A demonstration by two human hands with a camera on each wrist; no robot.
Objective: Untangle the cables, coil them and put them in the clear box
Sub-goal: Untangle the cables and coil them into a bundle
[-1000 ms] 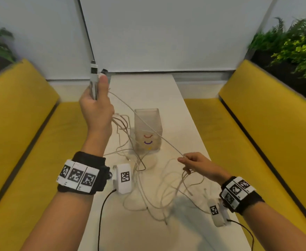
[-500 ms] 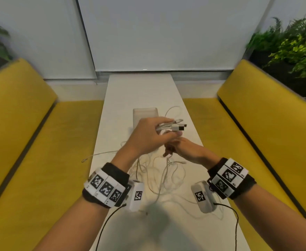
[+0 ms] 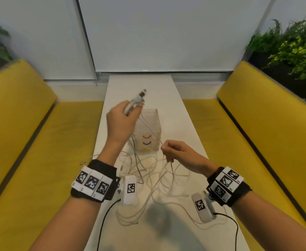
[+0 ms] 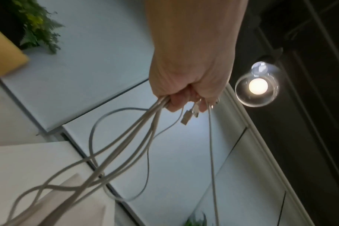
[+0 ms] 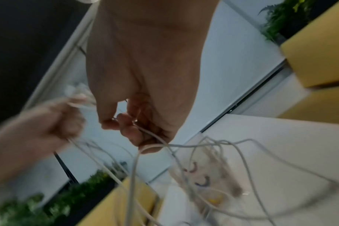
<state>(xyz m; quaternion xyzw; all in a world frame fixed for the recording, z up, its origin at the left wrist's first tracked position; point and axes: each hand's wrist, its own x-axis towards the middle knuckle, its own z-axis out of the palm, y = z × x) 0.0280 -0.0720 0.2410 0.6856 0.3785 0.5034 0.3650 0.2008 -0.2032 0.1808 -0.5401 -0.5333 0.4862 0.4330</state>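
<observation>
Left wrist view alone shows plugs (image 4: 190, 115), left hand (image 3: 120, 122) gripping cables (image 3: 148, 171), right hand (image 3: 177, 153) pinching one.

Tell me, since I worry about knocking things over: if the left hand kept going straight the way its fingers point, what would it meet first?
Likely nothing: the left hand points up and away, above the table, toward the far wall. The clear box sits lower, right. Depth is unclear.

Table (image 3: 177, 109): long, narrow, white top. Clear box (image 3: 151, 124) standing upright near centre, coloured arcs on its near wall. Tangle of white cables (image 3: 148, 180) spread loose at 6 o'clock of the box, reaching the table's 9 o'clock edge.
</observation>
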